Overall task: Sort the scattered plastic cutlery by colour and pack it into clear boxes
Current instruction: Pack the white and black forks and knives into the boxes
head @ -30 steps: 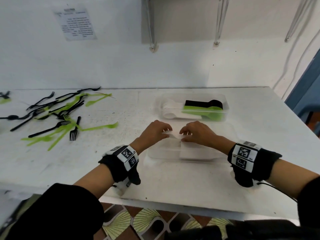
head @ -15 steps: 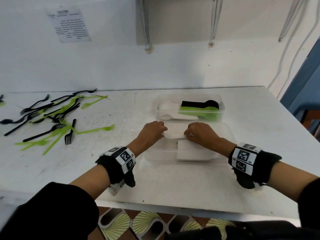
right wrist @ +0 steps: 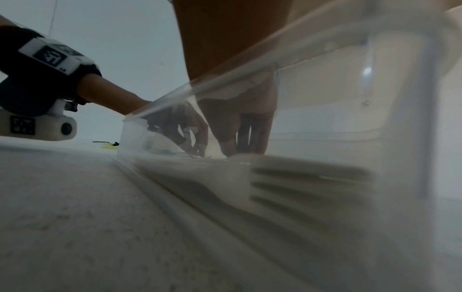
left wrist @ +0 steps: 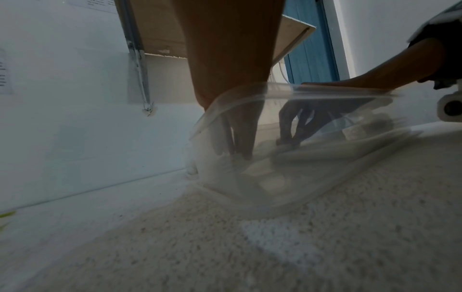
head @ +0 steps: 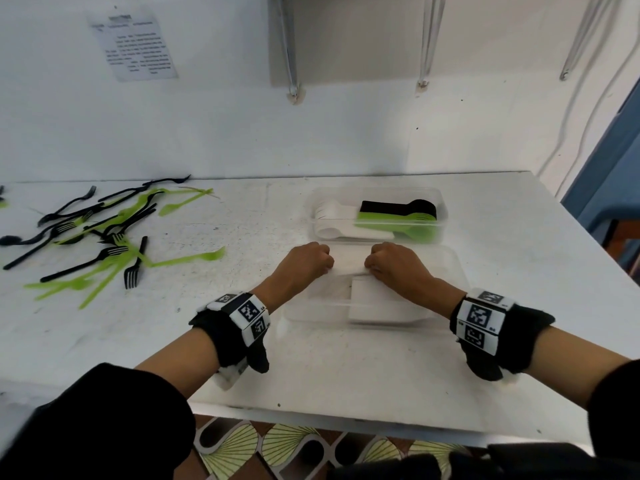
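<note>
Head view: left hand [head: 304,268] and right hand [head: 398,268] curl onto white cutlery [head: 377,303] inside the near clear box [head: 450,271]. Wrist views: fingertips [left wrist: 243,150] press down; the light box could slide.

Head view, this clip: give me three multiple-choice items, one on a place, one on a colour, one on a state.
1. Where do the loose forks lie?
A. table's left
B. in the far box
C. on the floor

2. Which colours fill the far box?
A. red, blue
B. white, black, green
C. black only

3. Where are both hands?
A. flat on the table
B. holding forks
C. fingers down in the near box

Key: A, the forks are spread on the left; B, three stacks show; C, left hand and right hand work white cutlery.
</note>
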A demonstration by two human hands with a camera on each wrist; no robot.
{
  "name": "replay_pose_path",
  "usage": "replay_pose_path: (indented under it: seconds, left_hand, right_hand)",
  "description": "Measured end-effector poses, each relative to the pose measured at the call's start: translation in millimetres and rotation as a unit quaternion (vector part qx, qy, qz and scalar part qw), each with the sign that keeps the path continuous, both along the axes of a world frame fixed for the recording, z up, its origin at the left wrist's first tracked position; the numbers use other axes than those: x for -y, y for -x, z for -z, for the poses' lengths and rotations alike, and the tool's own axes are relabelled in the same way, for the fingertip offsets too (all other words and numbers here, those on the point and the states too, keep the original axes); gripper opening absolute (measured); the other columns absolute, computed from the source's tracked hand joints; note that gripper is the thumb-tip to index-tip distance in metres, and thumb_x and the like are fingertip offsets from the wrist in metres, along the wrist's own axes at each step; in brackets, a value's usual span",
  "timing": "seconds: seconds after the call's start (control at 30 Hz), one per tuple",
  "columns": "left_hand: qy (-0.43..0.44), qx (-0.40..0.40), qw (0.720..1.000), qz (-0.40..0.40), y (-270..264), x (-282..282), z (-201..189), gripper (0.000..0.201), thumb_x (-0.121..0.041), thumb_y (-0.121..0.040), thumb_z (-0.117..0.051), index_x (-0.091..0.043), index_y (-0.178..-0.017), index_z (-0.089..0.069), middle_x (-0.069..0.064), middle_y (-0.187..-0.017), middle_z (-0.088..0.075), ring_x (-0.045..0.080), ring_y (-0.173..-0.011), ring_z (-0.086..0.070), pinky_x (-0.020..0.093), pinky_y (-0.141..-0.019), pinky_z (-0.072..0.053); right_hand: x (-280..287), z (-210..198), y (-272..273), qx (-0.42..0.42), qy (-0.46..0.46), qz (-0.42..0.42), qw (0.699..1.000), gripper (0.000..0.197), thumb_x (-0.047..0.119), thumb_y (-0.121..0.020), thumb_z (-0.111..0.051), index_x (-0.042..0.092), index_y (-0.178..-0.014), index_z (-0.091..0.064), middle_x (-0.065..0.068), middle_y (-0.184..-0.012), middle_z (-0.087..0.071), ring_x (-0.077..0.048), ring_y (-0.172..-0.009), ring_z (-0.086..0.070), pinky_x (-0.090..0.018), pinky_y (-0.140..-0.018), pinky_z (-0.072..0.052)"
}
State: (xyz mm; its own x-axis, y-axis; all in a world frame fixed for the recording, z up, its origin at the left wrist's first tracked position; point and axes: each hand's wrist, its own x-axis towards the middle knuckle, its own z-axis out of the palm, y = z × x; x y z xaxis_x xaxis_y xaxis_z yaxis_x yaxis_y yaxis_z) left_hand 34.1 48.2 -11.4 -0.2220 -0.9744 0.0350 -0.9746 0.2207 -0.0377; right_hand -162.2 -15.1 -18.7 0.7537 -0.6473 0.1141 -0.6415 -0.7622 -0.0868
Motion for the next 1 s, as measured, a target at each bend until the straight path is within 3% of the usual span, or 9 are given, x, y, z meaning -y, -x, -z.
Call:
replay_pose_path:
  seconds: [0.2, 0.47, 0.6, 0.67, 0.7, 0.8, 0.9, 1.0]
  left_hand:
    - [0.004, -0.069, 0.998, -0.008, -3, -2, 0, 0.02, -0.018, -0.093, -0.054, -0.012, -0.109, -0.066, 0.003, -0.108, -0.059, 0.017, -0.102, -0.052, 0.021, -0.07, -0.033]
    - [-0.002, -0.098, 0.995, -0.023, -10, -3, 4, 0.027, -0.015, -0.088, -0.063, -0.012, -0.115, -0.063, 0.003, -0.117, -0.058, 0.019, -0.108, -0.051, 0.023, -0.08, -0.036]
    - [0.021, -0.144, 0.989, -0.016, -10, -5, 2, 0.021, -0.014, -0.088, -0.062, -0.011, -0.108, -0.066, 0.005, -0.109, -0.061, 0.02, -0.1, -0.054, 0.017, -0.072, -0.031]
    - [0.054, -0.201, 0.978, -0.015, -8, -9, -3, 0.016, -0.013, -0.088, -0.062, -0.009, -0.102, -0.069, 0.005, -0.099, -0.062, 0.02, -0.089, -0.058, 0.019, -0.07, -0.038]
    - [0.074, -0.232, 0.97, -0.018, -8, -12, -7, 0.014, -0.012, -0.088, -0.062, -0.009, -0.098, -0.07, 0.005, -0.095, -0.063, 0.02, -0.084, -0.06, 0.023, -0.07, -0.044]
    - [0.119, -0.294, 0.948, -0.037, -11, -22, -18, 0.011, -0.009, -0.086, -0.062, -0.009, -0.093, -0.071, 0.004, -0.09, -0.064, 0.016, -0.079, -0.062, 0.028, -0.069, -0.053]
    - [0.152, -0.322, 0.932, -0.068, -24, -35, -28, 0.013, -0.002, -0.084, -0.062, -0.007, -0.092, -0.071, 0.009, -0.089, -0.066, 0.018, -0.076, -0.064, 0.026, -0.07, -0.052]
    - [0.189, -0.342, 0.913, -0.113, -41, -53, -32, 0.015, 0.002, -0.083, -0.062, -0.006, -0.093, -0.071, 0.012, -0.089, -0.067, 0.017, -0.074, -0.064, 0.02, -0.072, -0.051]
  right_hand:
    - [-1, -2, 0, 0.022, -0.018, 0.004, 1.0, 0.022, 0.006, -0.09, -0.049, 0.007, -0.104, -0.066, -0.009, -0.104, -0.06, -0.027, -0.097, -0.055, -0.026, -0.064, -0.029]
    - [-2, -7, 4, 0.041, -0.048, -0.002, 0.998, 0.027, 0.008, -0.09, -0.052, 0.01, -0.114, -0.064, -0.007, -0.113, -0.06, -0.024, -0.108, -0.053, -0.022, -0.071, -0.03]
    - [-4, -13, 0, 0.083, -0.075, -0.004, 0.994, 0.024, 0.014, -0.088, -0.058, 0.013, -0.111, -0.066, -0.005, -0.105, -0.064, -0.022, -0.098, -0.058, -0.025, -0.072, -0.039]
    - [-5, -18, -7, 0.148, -0.113, -0.009, 0.982, 0.02, 0.012, -0.085, -0.062, 0.011, -0.103, -0.069, -0.006, -0.097, -0.068, -0.022, -0.089, -0.063, -0.028, -0.073, -0.046]
    - [-5, -22, -12, 0.185, -0.135, -0.006, 0.973, 0.019, 0.01, -0.083, -0.063, 0.01, -0.1, -0.071, -0.006, -0.093, -0.069, -0.02, -0.084, -0.064, -0.026, -0.073, -0.047]
    - [-6, -34, -31, 0.249, -0.177, 0.007, 0.952, 0.018, 0.007, -0.081, -0.062, 0.009, -0.095, -0.073, -0.005, -0.089, -0.071, -0.009, -0.071, -0.059, -0.005, -0.062, -0.039]
    - [-9, -46, -49, 0.28, -0.21, -0.017, 0.937, 0.019, 0.006, -0.082, -0.062, 0.008, -0.097, -0.073, -0.008, -0.091, -0.072, 0.003, -0.061, -0.053, -0.002, -0.058, -0.04]
    - [-15, -55, -72, 0.284, -0.231, -0.052, 0.929, 0.021, 0.006, -0.083, -0.061, 0.008, -0.1, -0.072, -0.008, -0.094, -0.072, -0.002, -0.069, -0.056, 0.0, -0.06, -0.04]
